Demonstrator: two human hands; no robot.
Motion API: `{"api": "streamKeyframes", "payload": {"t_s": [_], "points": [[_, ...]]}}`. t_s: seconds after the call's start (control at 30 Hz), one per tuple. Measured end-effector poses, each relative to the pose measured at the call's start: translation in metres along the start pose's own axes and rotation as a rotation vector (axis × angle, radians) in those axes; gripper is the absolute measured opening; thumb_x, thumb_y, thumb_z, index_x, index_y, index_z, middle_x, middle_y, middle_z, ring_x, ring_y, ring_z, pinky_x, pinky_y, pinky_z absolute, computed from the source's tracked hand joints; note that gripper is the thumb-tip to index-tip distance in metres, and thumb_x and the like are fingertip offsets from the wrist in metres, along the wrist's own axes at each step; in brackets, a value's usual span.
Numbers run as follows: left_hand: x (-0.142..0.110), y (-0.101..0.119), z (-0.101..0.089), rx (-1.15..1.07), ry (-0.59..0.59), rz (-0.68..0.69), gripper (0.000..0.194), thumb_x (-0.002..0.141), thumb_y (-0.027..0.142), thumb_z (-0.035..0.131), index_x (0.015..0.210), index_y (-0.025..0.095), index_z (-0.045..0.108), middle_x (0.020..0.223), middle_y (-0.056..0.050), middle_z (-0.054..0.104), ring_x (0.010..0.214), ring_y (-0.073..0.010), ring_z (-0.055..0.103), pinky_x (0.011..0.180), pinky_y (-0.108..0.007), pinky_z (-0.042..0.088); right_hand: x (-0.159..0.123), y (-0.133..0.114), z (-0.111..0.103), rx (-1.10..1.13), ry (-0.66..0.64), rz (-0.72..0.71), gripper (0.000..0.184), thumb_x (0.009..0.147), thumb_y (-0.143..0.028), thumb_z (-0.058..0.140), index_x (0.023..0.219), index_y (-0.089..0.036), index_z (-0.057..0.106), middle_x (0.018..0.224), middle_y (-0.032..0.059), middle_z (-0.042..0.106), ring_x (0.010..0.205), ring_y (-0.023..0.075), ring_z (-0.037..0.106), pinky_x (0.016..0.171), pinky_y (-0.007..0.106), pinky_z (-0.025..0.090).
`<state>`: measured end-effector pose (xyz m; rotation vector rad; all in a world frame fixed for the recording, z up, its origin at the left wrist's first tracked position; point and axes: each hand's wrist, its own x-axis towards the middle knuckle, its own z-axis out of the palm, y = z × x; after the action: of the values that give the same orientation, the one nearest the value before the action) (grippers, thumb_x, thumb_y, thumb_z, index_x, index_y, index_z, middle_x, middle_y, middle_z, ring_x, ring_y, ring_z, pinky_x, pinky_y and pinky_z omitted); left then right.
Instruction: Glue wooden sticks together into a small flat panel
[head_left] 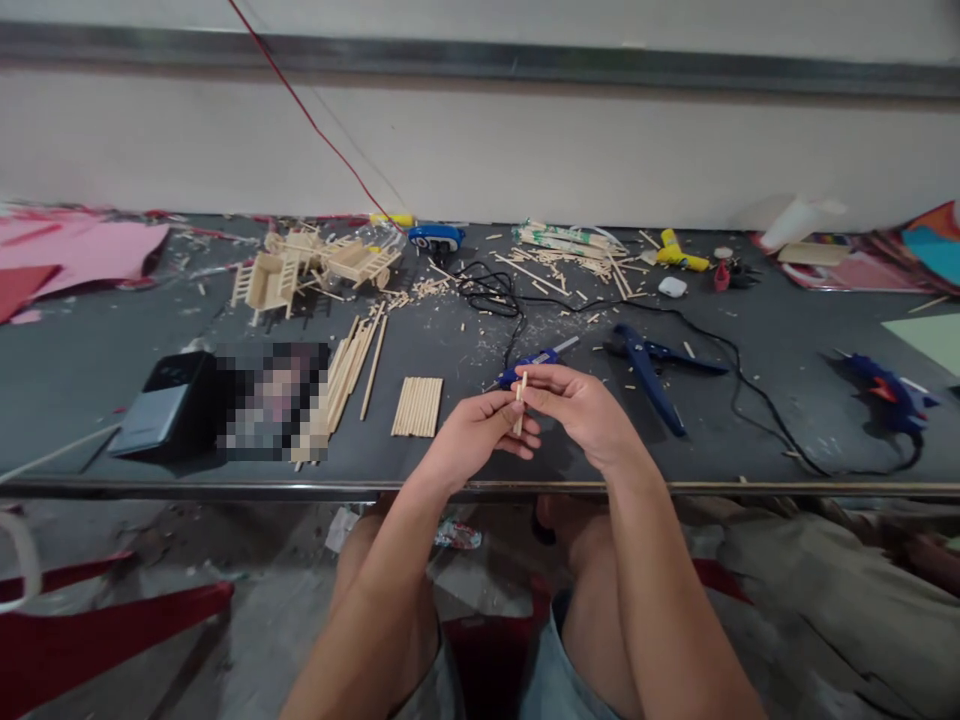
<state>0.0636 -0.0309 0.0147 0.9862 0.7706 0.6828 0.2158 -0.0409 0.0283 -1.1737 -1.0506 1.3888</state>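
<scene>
My left hand and my right hand meet above the table's front edge, both closed on short pale wooden sticks held upright between the fingertips. How many sticks are there I cannot make out. Just behind the fingers lies a blue glue gun, partly hidden by my right hand. To the left of my left hand rests a small flat panel of short sticks set side by side. Longer wooden sticks lie in a loose bundle farther left. Blue-handled cutters lie open to the right of my right hand.
Small wooden stick models stand at the back left. A phone lies front left. Cut stick pieces litter the back, near a blue tape measure. A black cable runs right to another blue glue gun.
</scene>
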Motion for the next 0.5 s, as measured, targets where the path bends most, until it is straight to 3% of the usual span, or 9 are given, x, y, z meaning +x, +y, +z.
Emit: {"api": "streamKeyframes", "payload": {"t_s": [0.27,0.5], "points": [[0.0,0.003,0.001,0.007,0.044,0.002,0.019,0.084,0.03,0.055,0.084,0.012,0.061,0.076,-0.004,0.065,0.063,-0.0122,0.064,0.059,-0.026,0.055,0.003,-0.002,0.007,0.011,0.047,0.038,0.028,0.066,-0.028,0.074,0.093,-0.019,0.068,0.086,0.0026,0.07,0.073,0.0125,0.063,0.067,0.026,0.049],[-0.008,0.004,-0.003,0.023,0.059,-0.015,0.021,0.086,0.03,0.053,0.084,0.012,0.062,0.077,-0.004,0.064,0.062,-0.0121,0.064,0.059,-0.027,0.055,0.003,-0.004,0.015,-0.006,0.021,0.083,0.031,0.068,-0.032,0.072,0.093,-0.016,0.063,0.069,-0.0014,0.064,0.047,0.007,0.05,0.045,0.023,0.042]]}}
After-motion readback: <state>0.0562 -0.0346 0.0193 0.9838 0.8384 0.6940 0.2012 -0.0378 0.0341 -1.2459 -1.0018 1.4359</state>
